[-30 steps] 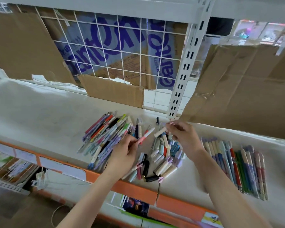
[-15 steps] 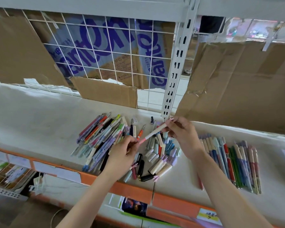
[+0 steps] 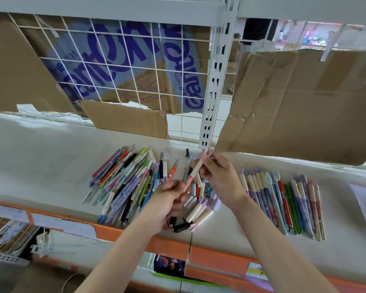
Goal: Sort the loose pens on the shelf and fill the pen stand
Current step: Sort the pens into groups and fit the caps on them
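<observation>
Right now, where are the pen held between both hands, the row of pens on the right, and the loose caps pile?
held pen [image 3: 195,169]: head view, middle of its cream barrel.
row of pens [image 3: 283,199]: head view, middle of the row.
loose caps pile [image 3: 199,212]: head view, a cream cap.

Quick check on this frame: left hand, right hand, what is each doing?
Left hand: pinching the lower, pink end of the cream-and-pink pen.
Right hand: fingers curled round the upper end of the same pen, above the shelf.
</observation>
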A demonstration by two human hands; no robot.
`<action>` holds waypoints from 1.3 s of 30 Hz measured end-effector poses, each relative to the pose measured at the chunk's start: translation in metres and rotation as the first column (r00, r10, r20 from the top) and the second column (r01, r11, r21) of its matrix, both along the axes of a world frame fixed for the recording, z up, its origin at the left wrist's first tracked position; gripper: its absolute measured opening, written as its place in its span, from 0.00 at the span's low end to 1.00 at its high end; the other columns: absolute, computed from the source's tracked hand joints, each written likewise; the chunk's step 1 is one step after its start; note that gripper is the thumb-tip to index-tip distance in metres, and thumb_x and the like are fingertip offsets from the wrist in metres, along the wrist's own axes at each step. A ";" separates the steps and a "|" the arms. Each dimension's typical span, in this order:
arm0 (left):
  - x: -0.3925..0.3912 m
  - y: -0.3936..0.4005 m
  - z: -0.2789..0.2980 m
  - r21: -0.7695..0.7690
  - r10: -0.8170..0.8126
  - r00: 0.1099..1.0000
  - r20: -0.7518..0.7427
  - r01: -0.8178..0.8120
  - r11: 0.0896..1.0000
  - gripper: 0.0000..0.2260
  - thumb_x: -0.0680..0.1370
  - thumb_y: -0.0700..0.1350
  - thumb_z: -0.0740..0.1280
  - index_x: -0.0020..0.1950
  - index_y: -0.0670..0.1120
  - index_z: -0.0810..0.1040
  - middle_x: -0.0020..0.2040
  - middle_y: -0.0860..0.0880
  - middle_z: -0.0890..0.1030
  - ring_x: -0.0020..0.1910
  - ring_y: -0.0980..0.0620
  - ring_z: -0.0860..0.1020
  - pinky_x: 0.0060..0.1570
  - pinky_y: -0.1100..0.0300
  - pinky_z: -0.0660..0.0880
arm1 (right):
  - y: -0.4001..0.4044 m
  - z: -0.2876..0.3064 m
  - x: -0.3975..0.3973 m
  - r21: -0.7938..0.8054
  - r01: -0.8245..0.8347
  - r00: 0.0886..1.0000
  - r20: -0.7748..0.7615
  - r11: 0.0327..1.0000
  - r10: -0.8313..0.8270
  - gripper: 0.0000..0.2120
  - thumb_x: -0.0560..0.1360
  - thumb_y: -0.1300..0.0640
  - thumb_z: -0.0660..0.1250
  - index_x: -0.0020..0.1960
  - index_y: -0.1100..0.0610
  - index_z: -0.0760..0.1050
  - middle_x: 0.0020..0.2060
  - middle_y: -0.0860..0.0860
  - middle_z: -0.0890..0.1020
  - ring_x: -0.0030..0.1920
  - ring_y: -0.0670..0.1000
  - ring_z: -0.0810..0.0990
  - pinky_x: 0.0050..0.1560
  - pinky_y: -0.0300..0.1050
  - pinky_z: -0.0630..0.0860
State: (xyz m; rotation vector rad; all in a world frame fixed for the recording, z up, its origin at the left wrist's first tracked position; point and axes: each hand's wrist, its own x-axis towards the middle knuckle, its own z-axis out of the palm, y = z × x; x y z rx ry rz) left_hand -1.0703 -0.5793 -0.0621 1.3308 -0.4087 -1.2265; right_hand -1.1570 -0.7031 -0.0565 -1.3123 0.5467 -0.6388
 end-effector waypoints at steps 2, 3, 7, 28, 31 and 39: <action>0.002 -0.004 0.005 -0.011 -0.003 0.991 0.136 0.004 1.000 0.08 0.81 0.40 0.59 0.44 0.39 0.74 0.29 0.49 0.73 0.22 0.57 0.65 0.21 0.68 0.60 | 0.002 0.001 0.001 0.022 0.004 1.000 0.016 1.000 -0.004 0.07 0.80 0.62 0.59 0.52 0.66 0.72 0.39 0.53 0.82 0.34 0.47 0.73 0.41 0.41 0.72; 0.004 -0.006 0.007 0.002 -0.012 0.974 0.225 0.012 1.000 0.08 0.80 0.41 0.60 0.45 0.40 0.75 0.32 0.48 0.75 0.25 0.56 0.69 0.25 0.66 0.65 | 0.003 0.002 0.000 0.019 0.004 1.000 0.016 1.000 -0.004 0.06 0.79 0.63 0.59 0.52 0.65 0.71 0.39 0.53 0.82 0.35 0.47 0.73 0.40 0.40 0.73; 0.013 -0.001 0.000 0.172 -0.126 0.740 0.660 0.014 0.985 0.05 0.79 0.47 0.62 0.51 0.49 0.77 0.46 0.55 0.80 0.46 0.59 0.77 0.44 0.71 0.70 | -0.014 0.007 -0.015 -0.205 0.082 0.987 -0.120 0.975 -0.108 0.06 0.78 0.60 0.63 0.54 0.61 0.72 0.35 0.53 0.81 0.30 0.45 0.75 0.34 0.37 0.71; 0.037 0.052 -0.014 0.417 -0.408 0.265 0.874 0.022 0.908 0.11 0.73 0.53 0.70 0.49 0.50 0.73 0.46 0.56 0.76 0.45 0.60 0.73 0.40 0.69 0.69 | -0.029 -0.019 -0.050 -0.603 -0.445 0.484 -0.784 0.662 -0.389 0.22 0.73 0.69 0.59 0.66 0.58 0.64 0.59 0.57 0.65 0.53 0.57 0.73 0.47 0.44 0.72; 0.034 0.055 -0.016 0.467 -0.459 0.201 0.865 0.011 0.884 0.12 0.72 0.51 0.70 0.52 0.50 0.73 0.46 0.57 0.73 0.46 0.60 0.72 0.39 0.72 0.66 | -0.017 -0.016 -0.039 -0.699 -0.407 0.620 -0.684 0.587 -0.385 0.14 0.76 0.63 0.62 0.62 0.58 0.71 0.53 0.54 0.69 0.49 0.54 0.75 0.45 0.41 0.69; 0.032 0.044 -0.025 0.326 -0.306 0.155 0.939 -0.124 0.937 0.02 0.77 0.44 0.65 0.47 0.49 0.72 0.49 0.54 0.69 0.46 0.55 0.75 0.44 0.64 0.71 | 0.007 -0.022 -0.018 -0.740 -0.361 0.787 -0.568 0.567 -0.241 0.07 0.75 0.65 0.65 0.48 0.60 0.81 0.45 0.51 0.79 0.38 0.44 0.71 0.41 0.20 0.63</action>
